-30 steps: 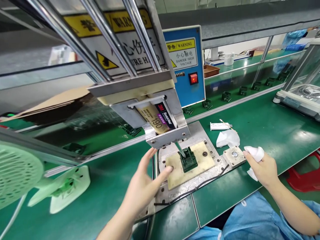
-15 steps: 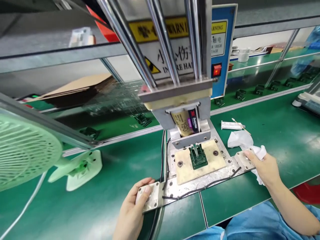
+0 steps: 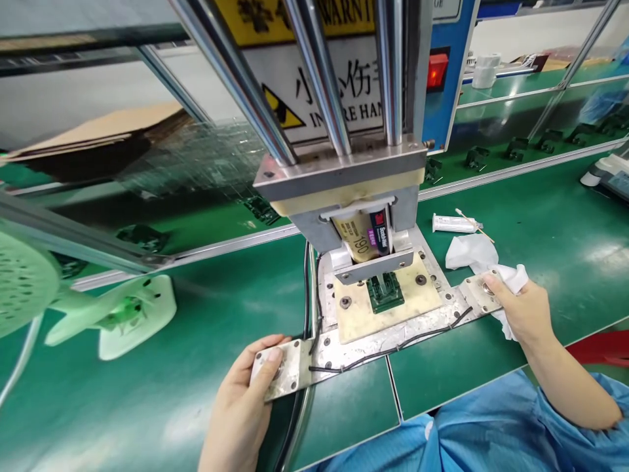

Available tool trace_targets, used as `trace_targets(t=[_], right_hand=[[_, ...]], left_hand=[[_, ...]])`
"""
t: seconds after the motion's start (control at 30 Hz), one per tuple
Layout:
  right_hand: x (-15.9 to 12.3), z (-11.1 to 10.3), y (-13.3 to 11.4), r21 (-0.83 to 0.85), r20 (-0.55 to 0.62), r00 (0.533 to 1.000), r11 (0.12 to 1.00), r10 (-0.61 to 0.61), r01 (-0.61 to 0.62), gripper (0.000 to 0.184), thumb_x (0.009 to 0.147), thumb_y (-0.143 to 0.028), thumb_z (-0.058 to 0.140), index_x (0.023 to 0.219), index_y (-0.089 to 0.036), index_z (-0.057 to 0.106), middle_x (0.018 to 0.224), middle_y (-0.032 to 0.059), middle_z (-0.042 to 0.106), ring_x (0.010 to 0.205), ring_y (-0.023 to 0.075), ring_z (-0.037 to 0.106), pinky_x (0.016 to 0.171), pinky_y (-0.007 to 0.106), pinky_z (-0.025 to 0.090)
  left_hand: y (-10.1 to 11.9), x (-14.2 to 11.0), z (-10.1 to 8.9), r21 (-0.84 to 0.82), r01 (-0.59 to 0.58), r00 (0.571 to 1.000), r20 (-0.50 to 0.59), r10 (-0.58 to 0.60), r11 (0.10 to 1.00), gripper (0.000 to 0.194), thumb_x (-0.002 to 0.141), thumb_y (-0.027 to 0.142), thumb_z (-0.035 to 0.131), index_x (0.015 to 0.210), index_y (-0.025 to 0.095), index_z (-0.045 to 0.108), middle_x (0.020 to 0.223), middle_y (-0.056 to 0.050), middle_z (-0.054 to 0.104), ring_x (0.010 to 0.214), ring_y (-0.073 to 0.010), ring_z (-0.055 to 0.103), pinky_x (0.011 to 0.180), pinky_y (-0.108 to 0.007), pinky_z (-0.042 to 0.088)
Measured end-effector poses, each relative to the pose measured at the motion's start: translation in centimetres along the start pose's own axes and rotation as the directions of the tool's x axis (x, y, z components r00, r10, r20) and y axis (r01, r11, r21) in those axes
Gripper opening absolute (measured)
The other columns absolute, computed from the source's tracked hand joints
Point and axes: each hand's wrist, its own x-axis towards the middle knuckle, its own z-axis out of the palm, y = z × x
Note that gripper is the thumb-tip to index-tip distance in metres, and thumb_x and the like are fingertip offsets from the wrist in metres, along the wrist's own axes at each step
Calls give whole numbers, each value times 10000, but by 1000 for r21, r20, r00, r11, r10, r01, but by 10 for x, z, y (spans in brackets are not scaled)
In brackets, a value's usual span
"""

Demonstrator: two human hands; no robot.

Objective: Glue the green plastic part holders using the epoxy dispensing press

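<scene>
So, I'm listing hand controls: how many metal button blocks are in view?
2: the left button block, touched by the left hand, and the right button block, touched by the right hand. No others show.

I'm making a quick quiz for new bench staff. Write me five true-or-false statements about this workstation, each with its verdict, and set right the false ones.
1. The thumb of the left hand is on the left metal block. True.
2. The right hand holds nothing. False: a white wipe is tucked in it.
3. The green part sits on the cream plate. True.
4. The box that carries the red switch is yellow. False: it is blue.
5. The white tube stands upright on the green table. False: it lies on its side.
</scene>
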Motion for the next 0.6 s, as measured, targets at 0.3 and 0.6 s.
trace_targets(t=[0.3, 0.6], right_hand=[[-2, -1, -6, 17, -30, 999, 999, -38, 38, 506, 638, -599, 831, 928, -185, 799, 851, 72, 773, 818, 285, 716, 664, 355, 547], [-1, -1, -9, 31, -36, 994, 994, -107, 108, 471, 665, -570, 831, 922, -178, 790, 834, 58, 762, 817, 264, 712, 681, 342, 567]], left_hand=[[6, -4, 5, 30, 8, 999, -38, -7, 1000, 677, 412, 550, 1008, 913, 190, 730, 947, -50, 736, 732, -147, 654, 596, -140, 561], [9, -10, 12, 35, -36, 997, -67, 38, 999, 739, 311, 548, 1026, 875, 188, 714, 853, -38, 732, 674, -139, 640, 558, -136, 551]])
